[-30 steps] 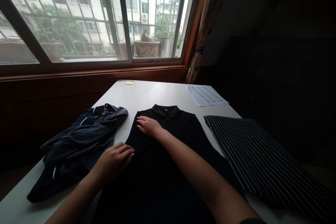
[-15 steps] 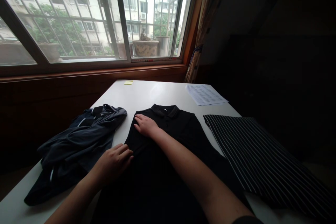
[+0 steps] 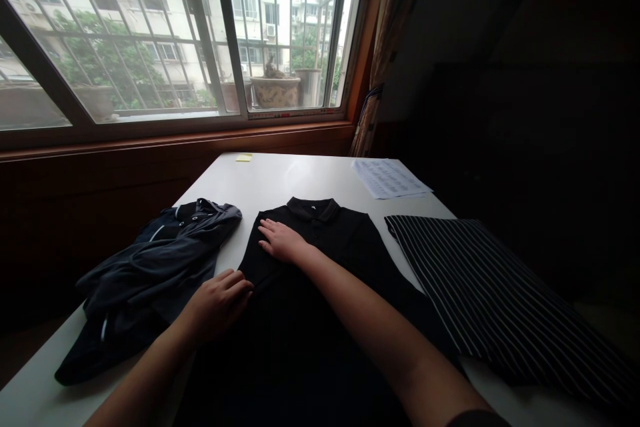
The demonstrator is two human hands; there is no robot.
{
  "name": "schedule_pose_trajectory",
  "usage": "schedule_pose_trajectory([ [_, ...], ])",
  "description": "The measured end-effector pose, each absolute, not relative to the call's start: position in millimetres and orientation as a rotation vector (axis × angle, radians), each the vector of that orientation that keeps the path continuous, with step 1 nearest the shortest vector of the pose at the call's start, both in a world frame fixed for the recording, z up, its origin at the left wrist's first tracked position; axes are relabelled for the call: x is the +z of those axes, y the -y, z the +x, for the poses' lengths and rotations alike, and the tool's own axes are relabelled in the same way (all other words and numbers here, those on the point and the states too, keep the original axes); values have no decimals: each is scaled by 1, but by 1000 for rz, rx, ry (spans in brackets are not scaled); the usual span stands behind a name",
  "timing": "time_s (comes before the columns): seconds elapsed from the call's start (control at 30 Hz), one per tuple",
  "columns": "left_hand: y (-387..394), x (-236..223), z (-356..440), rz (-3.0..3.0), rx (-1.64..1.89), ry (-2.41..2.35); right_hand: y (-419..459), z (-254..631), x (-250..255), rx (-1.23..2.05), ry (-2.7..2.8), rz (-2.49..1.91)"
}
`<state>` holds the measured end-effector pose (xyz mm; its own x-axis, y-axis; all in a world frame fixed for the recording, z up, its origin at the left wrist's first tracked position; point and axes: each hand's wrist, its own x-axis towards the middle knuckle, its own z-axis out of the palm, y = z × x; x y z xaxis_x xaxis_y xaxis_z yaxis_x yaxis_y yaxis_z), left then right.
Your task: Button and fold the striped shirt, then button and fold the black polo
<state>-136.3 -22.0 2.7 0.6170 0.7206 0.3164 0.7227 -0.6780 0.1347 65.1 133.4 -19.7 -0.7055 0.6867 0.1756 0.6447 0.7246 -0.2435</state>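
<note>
A black polo shirt (image 3: 325,293) lies spread on the white table, its collar pointing toward the window. My right hand (image 3: 283,239) rests flat on the shirt's left shoulder area, fingers stretched out. Lower down, at the shirt's left edge, my left hand (image 3: 220,300) has its fingers curled and pinched on the fabric. My right forearm crosses over the shirt's chest and hides part of it. The lower end of the shirt is dark and hard to make out.
On the left lies a crumpled dark grey garment (image 3: 160,280). A black-and-white striped cloth (image 3: 480,287) lies folded at the right. Printed sheets (image 3: 390,178) and a yellow sticky note (image 3: 244,157) are at the far end of the table (image 3: 300,173), below a barred window (image 3: 165,33).
The view has shifted very slightly. Both hands keep nearly the same places on the shirt, the right one a touch farther right.
</note>
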Motion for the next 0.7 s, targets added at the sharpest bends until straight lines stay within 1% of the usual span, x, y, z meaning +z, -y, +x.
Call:
schedule_pose_trajectory([
  [0.4,23,3,-137,-2874,-582,1344,-92,108,-11,253,2723,-1032],
  [0.7,21,-3,-141,-2857,-615,1362,-31,147,-15,204,2716,-978],
])
